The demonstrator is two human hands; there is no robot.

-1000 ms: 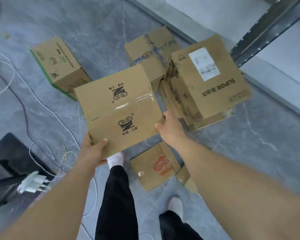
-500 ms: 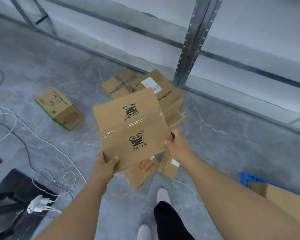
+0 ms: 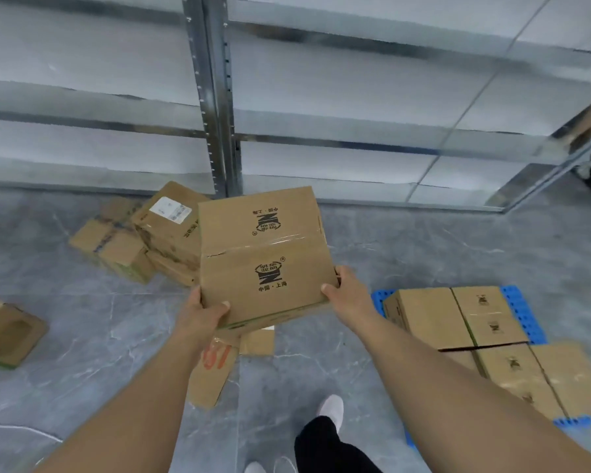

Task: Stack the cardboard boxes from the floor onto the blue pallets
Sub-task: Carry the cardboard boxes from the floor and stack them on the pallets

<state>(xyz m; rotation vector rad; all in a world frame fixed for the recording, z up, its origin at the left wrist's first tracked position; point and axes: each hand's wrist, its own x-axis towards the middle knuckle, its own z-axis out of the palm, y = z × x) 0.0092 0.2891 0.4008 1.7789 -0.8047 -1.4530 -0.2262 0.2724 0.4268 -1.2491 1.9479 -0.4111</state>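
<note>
Fingers of both hands clamp one cardboard box at the centre of the frame. The left hand grips its lower left corner, thumb lying across the printed top face and the other fingers hidden underneath. The right hand grips the lower right edge, thumb on top, fingers curled round the side. The carried box is held in the air above the floor, taped seam running left to right, so its long axis lies across the frame.

The blue pallet lies at the lower right of the frame, to the right of the carried box and below it. The right hand is the nearer one. Closed boxes on the pallet already cover most of it in one layer; blue shows only along its edges.

At centre left, a heap of boxes rests on the grey floor against a metal shelf post. Another box lies at the far left edge. A flattened carton lies on the floor below the hands.
</note>
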